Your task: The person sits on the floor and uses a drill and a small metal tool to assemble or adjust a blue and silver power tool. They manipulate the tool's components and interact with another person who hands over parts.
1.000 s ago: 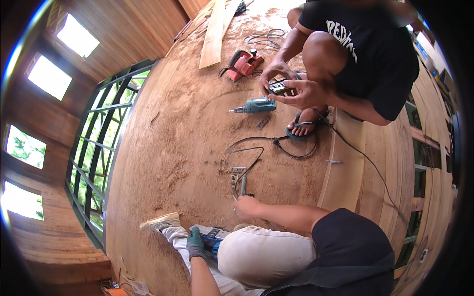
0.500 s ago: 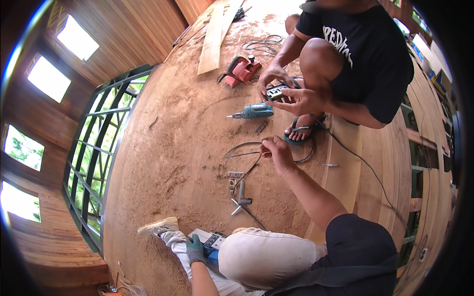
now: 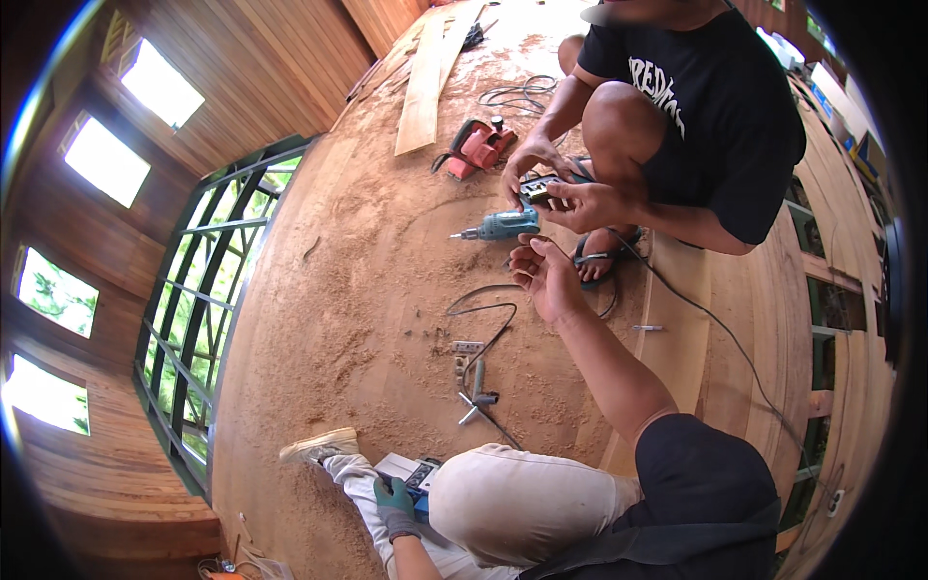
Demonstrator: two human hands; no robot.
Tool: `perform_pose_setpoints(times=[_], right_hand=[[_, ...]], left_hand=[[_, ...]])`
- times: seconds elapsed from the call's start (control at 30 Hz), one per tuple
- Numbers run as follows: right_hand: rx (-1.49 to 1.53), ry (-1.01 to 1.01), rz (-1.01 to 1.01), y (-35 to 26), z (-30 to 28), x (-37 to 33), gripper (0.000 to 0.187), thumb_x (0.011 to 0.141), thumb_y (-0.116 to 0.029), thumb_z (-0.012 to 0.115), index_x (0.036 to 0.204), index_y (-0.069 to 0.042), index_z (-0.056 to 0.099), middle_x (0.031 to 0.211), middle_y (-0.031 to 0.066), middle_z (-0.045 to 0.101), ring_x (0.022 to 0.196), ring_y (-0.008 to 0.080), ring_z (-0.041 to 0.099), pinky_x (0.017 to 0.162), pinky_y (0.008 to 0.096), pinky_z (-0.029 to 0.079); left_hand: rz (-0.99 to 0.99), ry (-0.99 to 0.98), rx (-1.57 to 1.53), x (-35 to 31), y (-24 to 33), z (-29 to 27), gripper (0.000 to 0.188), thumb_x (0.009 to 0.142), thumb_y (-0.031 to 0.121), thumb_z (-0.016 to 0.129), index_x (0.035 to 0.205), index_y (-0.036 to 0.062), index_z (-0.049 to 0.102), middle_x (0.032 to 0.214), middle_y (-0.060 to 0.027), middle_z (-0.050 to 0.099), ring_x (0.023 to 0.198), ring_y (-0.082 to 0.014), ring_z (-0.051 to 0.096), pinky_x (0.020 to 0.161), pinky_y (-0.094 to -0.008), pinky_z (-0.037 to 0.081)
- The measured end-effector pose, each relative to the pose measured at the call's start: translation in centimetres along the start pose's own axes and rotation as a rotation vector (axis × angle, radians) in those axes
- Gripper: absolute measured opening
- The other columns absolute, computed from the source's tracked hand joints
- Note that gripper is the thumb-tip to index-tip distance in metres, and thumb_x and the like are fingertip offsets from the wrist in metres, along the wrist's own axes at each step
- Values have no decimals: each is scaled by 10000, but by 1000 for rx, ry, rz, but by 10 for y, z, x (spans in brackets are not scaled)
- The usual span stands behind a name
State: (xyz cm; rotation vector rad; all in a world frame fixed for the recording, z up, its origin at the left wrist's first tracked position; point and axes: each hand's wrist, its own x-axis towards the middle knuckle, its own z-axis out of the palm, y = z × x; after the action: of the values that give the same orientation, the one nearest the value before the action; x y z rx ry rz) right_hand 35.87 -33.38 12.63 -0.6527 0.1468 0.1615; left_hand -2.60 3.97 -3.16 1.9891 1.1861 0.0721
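My left hand [image 3: 394,505], in a green-grey glove, grips a blue power planer [image 3: 421,480] that lies against my leg with its flat grey sole upward. My knee hides part of the tool. My bare right hand [image 3: 547,278] reaches forward over the floor, palm up with its fingers loosely bent and apart; nothing shows in it. Just beyond it lies a teal power tool [image 3: 503,226] with a narrow metal tip. Facing me, a squatting person in a black shirt holds a small black and silver part [image 3: 537,188] in both hands.
A red power planer [image 3: 478,148] rests farther off, near long boards [image 3: 421,92]. Closer to me are a T-shaped wrench [image 3: 475,410], small metal plates [image 3: 468,347] and a dark cord [image 3: 495,306]. Wood shavings cover the floor [image 3: 338,319]. Gaps show between floorboards at right.
My right hand has moved forward, and its pinched fingers have loosened, turning palm up. The cord below it has shifted. The other person has tilted the small part.
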Motion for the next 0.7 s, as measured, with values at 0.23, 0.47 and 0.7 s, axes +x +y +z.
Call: perform_pose_setpoints(times=[0.23, 0.47, 0.7], right_hand=[[14, -16, 18, 0, 1, 1, 236, 979, -234, 587, 1145, -74, 641, 921, 48, 704, 806, 146, 645, 746, 319, 505], [15, -40, 37, 2, -7, 7, 249, 995, -263, 578, 1123, -65, 657, 908, 45, 718, 830, 155, 674, 759, 319, 531], [-45, -87, 72, 9, -11, 7, 225, 1002, -235, 569, 1131, -72, 656, 902, 47, 717, 815, 147, 670, 743, 310, 526]], left_hand=[[27, 8, -82, 8, -22, 6, 547, 955, 250, 606, 1362, -91, 477, 1238, -226, 642, 1100, -283, 623, 979, -357, 483], [11, -8, -170, 4, -15, 6, 552, 959, 212, 602, 1388, -95, 441, 1293, -231, 611, 1108, -281, 615, 979, -354, 482], [1, -13, -169, -2, -7, 5, 564, 970, 196, 594, 1423, -89, 418, 1345, -247, 591, 1171, -289, 603, 1020, -347, 462]])
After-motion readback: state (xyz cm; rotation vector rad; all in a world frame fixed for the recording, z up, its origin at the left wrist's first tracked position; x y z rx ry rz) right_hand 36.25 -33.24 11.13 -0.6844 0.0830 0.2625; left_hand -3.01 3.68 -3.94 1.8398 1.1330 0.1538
